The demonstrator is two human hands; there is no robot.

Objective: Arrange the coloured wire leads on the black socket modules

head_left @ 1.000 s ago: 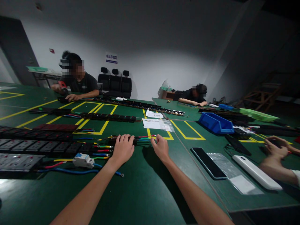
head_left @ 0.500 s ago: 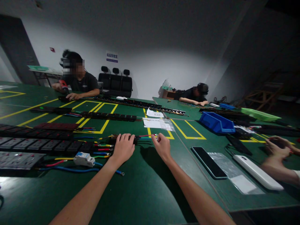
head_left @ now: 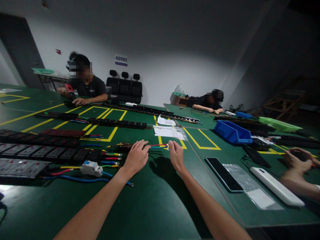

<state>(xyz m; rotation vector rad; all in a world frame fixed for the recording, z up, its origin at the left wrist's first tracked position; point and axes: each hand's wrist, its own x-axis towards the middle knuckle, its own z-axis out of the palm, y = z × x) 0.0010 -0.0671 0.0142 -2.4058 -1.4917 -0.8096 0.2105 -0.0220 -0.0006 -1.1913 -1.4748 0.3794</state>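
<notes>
My left hand (head_left: 137,156) is curled over the right end of a dark strip with brownish bars (head_left: 125,145), where coloured wires (head_left: 158,145) come out. Its thumb and part of the strip are hidden beneath the fingers. At the far ends of these red, green and blue wires, my right hand (head_left: 177,154) is closed in a pinch, its fingertips on the lug ends. To the left lie black socket strips (head_left: 62,154) with lugged wires. A white circuit breaker (head_left: 91,168) sits in line with the wires of the nearest strip.
Right of my arms lie a phone (head_left: 223,174), a plastic bag (head_left: 261,196) and a white power bank (head_left: 276,186). A blue bin (head_left: 232,132) stands behind them. A co-worker's hands (head_left: 298,160) are at the right edge; two people (head_left: 86,86) (head_left: 208,101) work across the table.
My left hand has slid right along the strip toward the wires, its fingers bunching more. My right hand has moved slightly right, still pinched at the wire ends. The view has shifted a little.
</notes>
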